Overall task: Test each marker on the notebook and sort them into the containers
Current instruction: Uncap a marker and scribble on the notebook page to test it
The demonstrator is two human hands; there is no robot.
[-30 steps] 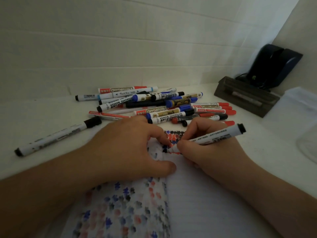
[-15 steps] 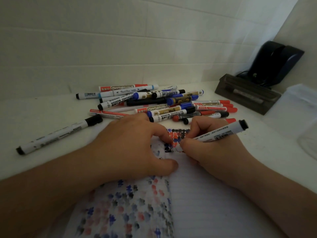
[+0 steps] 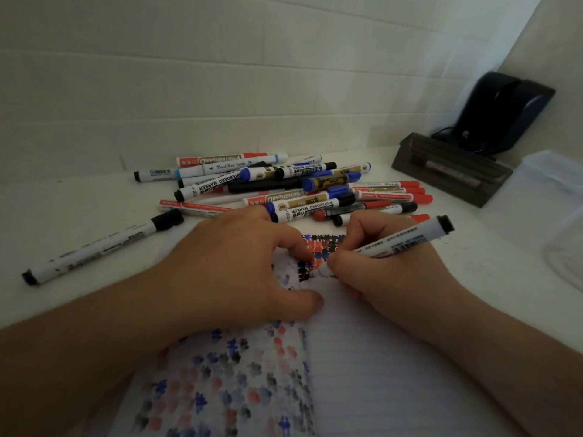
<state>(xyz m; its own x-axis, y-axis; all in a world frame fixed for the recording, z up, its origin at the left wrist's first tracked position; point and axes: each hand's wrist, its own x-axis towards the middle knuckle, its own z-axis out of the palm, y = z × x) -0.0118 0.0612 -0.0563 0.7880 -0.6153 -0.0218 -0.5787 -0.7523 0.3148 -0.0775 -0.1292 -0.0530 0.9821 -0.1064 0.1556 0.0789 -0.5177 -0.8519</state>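
**Marker tip on the notebook, left hand pinning the page**

At far left a lone black-capped marker (image 3: pixel 101 247) lies on the white table (image 3: pixel 63 304), slanting up toward the heap and well apart from it. Next to the right, the left hand (image 3: pixel 239 272) rests palm-down on the open notebook (image 3: pixel 378 373), fingers curled with their tips pressing the left page near the spine, thumb stretched along the page edge; it holds nothing. Below it the left page is covered with rows of faded blue, red and black test blots (image 3: pixel 227 389).

Behind the hands, against the wall, lies the pile of markers (image 3: pixel 284 187) with black, blue and red caps, crossing one another, its near edge just beyond the knuckles.

Right of the spine, the right hand (image 3: pixel 388 263) pinches a white marker (image 3: pixel 407 241) with a black end between thumb and curled fingers. Its barrel tilts up and to the right, and its tip sits at the top of the right-hand page, beside a dense patch of black, red and blue marks (image 3: pixel 318 247). Whether the tip touches paper cannot be told.

Farther right stand a dark tray (image 3: pixel 451 171) with a black device (image 3: pixel 501 111) behind it, and at the edge a clear plastic container (image 3: pixel 555 197).
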